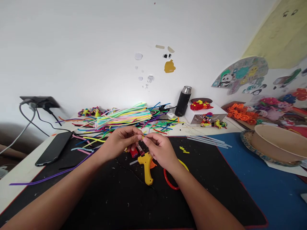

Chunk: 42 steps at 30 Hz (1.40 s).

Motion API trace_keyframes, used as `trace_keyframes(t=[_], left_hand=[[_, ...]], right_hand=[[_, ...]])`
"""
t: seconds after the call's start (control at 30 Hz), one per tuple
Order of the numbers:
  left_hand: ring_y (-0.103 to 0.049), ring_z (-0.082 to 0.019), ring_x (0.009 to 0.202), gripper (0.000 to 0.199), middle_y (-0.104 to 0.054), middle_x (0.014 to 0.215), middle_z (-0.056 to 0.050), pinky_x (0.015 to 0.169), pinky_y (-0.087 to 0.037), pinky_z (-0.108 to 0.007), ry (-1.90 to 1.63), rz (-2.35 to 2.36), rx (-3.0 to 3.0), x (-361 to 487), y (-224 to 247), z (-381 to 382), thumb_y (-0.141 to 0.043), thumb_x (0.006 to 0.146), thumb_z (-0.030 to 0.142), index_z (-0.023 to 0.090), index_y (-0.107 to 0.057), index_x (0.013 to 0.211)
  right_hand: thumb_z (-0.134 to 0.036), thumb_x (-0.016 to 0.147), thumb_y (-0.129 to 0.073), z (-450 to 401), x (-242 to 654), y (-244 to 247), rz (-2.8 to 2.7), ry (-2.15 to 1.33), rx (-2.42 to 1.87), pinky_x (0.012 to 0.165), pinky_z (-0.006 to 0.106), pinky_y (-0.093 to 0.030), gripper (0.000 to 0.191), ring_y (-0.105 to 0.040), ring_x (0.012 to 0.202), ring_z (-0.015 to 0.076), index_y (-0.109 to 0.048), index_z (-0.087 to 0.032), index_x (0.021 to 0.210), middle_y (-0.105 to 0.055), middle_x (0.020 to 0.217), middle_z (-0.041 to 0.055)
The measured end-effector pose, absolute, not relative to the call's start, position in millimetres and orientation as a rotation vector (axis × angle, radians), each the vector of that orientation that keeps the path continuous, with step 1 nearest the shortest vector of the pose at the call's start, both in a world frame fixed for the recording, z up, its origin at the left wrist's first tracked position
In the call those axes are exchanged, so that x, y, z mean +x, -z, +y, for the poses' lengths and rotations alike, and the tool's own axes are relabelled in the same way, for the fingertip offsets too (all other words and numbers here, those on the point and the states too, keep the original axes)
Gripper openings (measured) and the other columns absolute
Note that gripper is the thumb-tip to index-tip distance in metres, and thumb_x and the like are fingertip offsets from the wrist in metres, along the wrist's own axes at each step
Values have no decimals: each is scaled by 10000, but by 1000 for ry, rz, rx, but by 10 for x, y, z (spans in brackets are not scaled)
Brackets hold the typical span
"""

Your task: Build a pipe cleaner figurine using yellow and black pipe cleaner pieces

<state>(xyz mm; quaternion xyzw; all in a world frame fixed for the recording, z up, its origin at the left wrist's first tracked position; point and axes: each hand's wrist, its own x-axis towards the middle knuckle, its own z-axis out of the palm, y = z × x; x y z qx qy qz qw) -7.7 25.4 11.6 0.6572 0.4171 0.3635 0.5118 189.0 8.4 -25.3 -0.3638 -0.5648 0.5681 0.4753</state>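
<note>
My left hand (122, 142) and my right hand (160, 147) meet over the black mat, fingertips pinched together. Between them shows a small yellow piece (143, 137), probably pipe cleaner; most of it is hidden by the fingers. Below the hands lies a yellow glue gun (148, 171) with an orange trigger and a clear glue stick at its back. A red object (133, 153) is partly covered by my left hand. Under my right wrist is a red and yellow ring (170, 183). Short yellow pipe cleaner pieces (184, 150) lie to its upper right.
A heap of colourful pipe cleaners (124, 118) lies along the wall. A phone (54, 148) rests at left near plugged cables (31, 110). Behind stand a black flask (183, 101) and white box (208, 111). Clear glue sticks (208, 142) and a beige bowl (278, 143) are at right.
</note>
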Motion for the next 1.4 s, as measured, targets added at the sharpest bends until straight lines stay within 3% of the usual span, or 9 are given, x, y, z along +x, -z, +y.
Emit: trace_keyframes(t=[0.57,0.8,1.4], left_hand=[[-619,-129,550,480,-687,709,-18,488,-455,-222,-854,1048,1629,-60,-216,206,-773,866,608,159,-757,1036],[-621,-118,549,395,-709,733,-21,505,-464,-219,-870,1016,1615,-46,-193,191,-808,865,524,160,-746,1006],[-616,-123,545,434,-674,725,-8,494,-444,-217,-857,1037,1580,-47,-185,205,-813,838,561,165,-741,1002]], right_hand=[[-556,825,-810,61,1915,181,-1101,-1677,-795,394,217,-196,392,-301,388,61,-678,-190,874,-450,472,-105],[-549,820,-825,60,1897,190,-1096,-1707,-785,390,208,-192,396,-295,403,59,-700,-182,902,-450,481,-105],[-508,763,-864,62,1896,178,-1065,-1717,-808,385,203,-196,391,-308,402,54,-695,-184,902,-459,500,-110]])
